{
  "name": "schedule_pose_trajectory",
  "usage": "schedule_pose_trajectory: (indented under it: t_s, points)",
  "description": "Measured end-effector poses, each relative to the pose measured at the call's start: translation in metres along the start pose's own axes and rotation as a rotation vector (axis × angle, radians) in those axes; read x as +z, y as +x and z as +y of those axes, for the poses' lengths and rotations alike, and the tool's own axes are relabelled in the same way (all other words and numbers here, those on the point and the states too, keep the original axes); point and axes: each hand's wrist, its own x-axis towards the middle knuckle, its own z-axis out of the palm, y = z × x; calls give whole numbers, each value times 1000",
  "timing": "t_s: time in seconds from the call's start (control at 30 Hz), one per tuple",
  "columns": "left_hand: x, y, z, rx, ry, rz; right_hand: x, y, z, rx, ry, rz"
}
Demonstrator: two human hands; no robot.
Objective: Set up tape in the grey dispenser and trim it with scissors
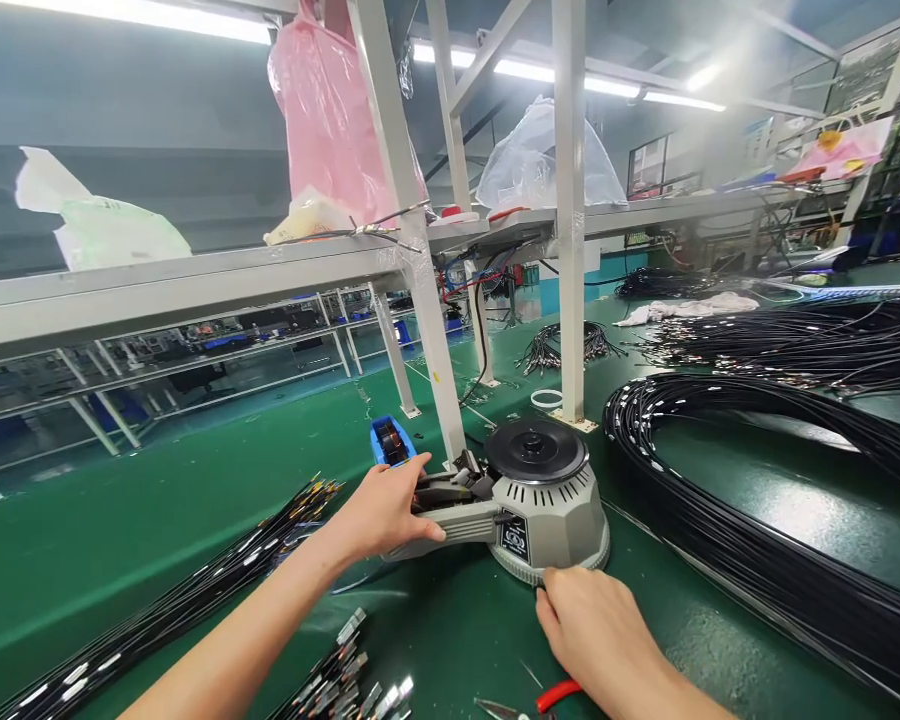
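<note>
A grey tape dispenser with a round base and a black disc on top stands on the green bench. My left hand is at the end of its side arm, thumb on the near side and index finger on the far side, gripping it. At the front edge of the base, my right hand has its fingers curled against the rim; the fingertips are partly hidden. Just beyond my left hand is a blue holder with a dark roll in it. Red-handled pliers lie partly under my right wrist.
Black cable bundles lie at left and right. Cable ends with metal connectors are in front. White posts rise behind the dispenser to a shelf bearing plastic bags. A white ring lies near one post.
</note>
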Motion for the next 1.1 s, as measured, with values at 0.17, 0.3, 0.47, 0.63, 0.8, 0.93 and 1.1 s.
schedule_pose_trajectory:
  t_s: [0.17,0.3,0.47,0.63,0.8,0.93,1.1]
  points:
    - [-2,-1,-1,-9,32,-5,4,-6,18,28,-12,80]
    - [-7,-3,2,-38,48,-36,2,-10,41,87,4,-2]
    - [-8,-2,2,-35,19,-42,-2,-7,21,80,-7,14]
    - [-8,-2,1,-35,35,-31,-1,-5,10,39,6,30]
    - [-6,0,-1,-29,23,-27,-4,-8,31,102,-6,-23]
    - [-5,2,-3,-26,-13,-32,-6,-3,13,77,32,-57]
    - [-4,2,-4,-21,-8,-26,-3,-7,21,89,9,-38]
